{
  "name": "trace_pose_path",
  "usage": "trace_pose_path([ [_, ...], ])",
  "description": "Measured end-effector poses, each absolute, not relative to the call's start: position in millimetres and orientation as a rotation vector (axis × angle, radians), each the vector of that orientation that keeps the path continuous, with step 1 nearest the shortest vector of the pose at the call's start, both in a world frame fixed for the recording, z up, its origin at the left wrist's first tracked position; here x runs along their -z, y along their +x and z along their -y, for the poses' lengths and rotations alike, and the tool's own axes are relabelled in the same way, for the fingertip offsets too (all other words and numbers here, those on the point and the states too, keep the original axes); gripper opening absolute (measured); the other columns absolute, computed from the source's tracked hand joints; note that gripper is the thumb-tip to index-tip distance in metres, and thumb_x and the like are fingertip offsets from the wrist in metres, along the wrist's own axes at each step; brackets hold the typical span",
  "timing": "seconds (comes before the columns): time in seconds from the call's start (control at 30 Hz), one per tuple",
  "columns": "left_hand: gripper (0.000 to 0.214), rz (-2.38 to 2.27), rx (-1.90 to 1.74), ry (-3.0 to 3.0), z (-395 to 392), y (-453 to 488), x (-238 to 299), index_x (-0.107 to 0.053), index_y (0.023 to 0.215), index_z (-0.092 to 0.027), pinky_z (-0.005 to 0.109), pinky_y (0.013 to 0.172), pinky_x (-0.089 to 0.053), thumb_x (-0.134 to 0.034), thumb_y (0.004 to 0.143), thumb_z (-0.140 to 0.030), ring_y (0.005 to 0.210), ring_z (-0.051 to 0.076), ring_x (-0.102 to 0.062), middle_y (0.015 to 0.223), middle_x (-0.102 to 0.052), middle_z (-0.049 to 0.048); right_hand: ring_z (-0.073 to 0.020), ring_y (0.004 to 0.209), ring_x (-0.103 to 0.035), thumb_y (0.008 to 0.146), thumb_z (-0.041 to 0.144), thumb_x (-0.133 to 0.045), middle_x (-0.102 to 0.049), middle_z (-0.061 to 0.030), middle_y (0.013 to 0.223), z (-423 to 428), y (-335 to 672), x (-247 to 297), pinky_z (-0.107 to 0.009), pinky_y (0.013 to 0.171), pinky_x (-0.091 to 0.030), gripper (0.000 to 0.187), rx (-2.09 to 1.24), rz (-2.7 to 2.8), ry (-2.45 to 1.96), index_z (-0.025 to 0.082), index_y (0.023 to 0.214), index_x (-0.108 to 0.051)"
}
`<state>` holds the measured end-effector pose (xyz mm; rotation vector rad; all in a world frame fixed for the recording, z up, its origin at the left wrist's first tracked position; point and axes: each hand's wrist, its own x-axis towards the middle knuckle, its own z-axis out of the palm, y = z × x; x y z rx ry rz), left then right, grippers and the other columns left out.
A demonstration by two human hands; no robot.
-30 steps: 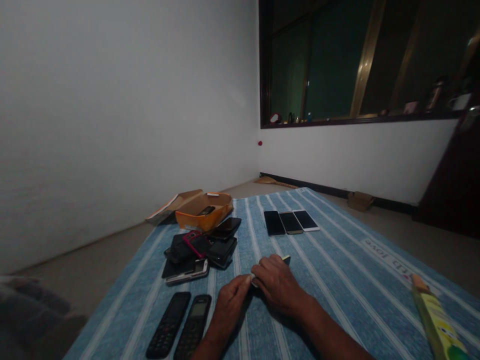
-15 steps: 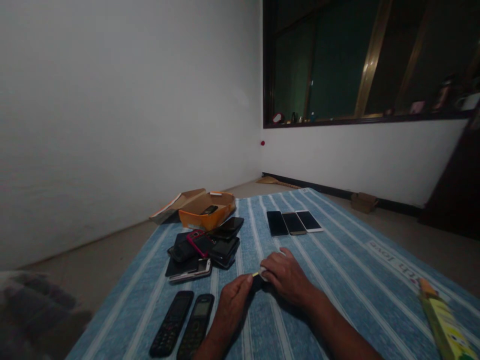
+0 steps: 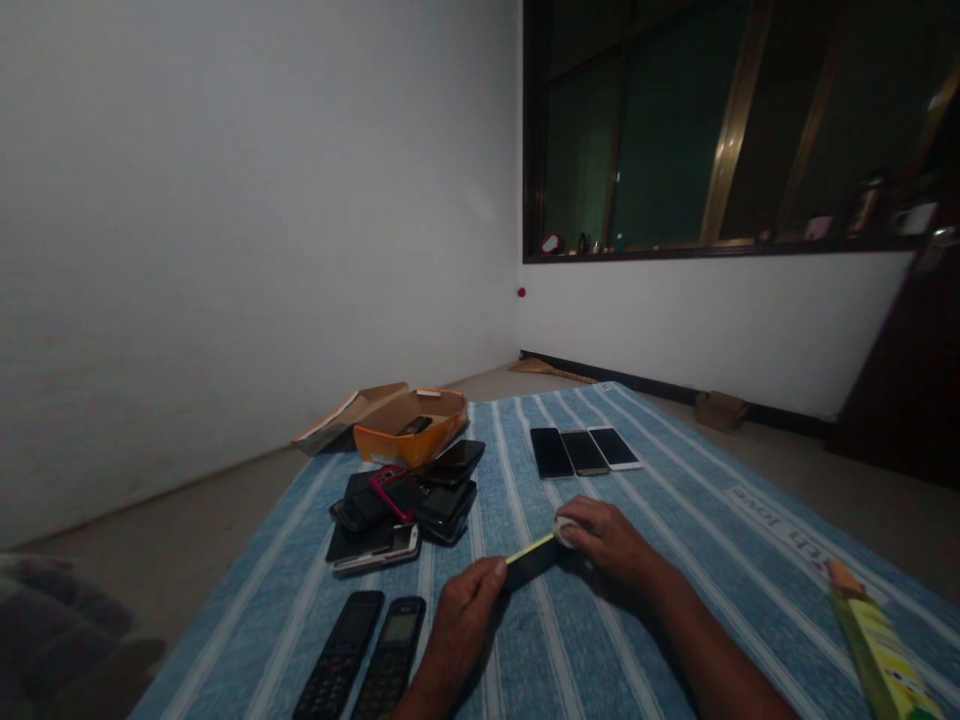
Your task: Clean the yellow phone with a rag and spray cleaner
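My left hand pinches the end of a narrow yellow strip. The strip runs up to a small round white case in the closed fingers of my right hand; together they look like a tape measure. A dark patch lies beneath the strip, and I cannot tell whether it is only shadow. Beside my left forearm lie two black keypad phones, side by side. Beyond my hands, three smartphones rest in a row, screens up.
A heap of old phones lies left of centre, with an open orange cardboard box behind it. A yellow packet is at the right. Striped blue cloth covers the table; a white wall stands at the left.
My right hand has moved right, away from my left, and a longer stretch of yellow tape now shows between them. My left hand has hardly moved. The view has shifted slightly.
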<state>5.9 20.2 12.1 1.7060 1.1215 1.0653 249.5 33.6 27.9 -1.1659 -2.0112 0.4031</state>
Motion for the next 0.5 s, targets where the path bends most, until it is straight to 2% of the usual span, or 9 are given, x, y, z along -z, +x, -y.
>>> trace_pose_path([
  [0.23, 0.06, -1.123, -1.065, 1.721, -20.4, 5.9, -11.5, -0.073, 0.074, -0.015, 0.03, 0.067, -0.043, -0.052, 0.082, -0.071, 0.071, 0.022, -0.057, 0.069, -0.064, 0.0041, -0.0208, 0.082, -0.062, 0.087, 0.031, -0.052, -0.068, -0.0045, 0.085, -34.5, 252.0, -22.1, -0.035, 0.076, -0.046, 0.021, -0.63, 1.749, -1.156, 0.019, 0.086, -0.068],
  [0.5, 0.059, -1.111, -1.053, 1.698, -18.7, 6.0, -14.5, -0.072, 0.073, -0.016, 0.03, 0.068, -0.044, -0.053, 0.08, -0.071, 0.072, 0.022, -0.057, 0.069, -0.063, 0.0035, -0.0207, 0.076, -0.06, 0.088, 0.04, -0.05, -0.065, -0.0033, 0.076, -35.4, 251.1, -19.3, -0.034, 0.071, -0.045, 0.029, -0.703, 1.637, -1.128, 0.018, 0.078, -0.065],
])
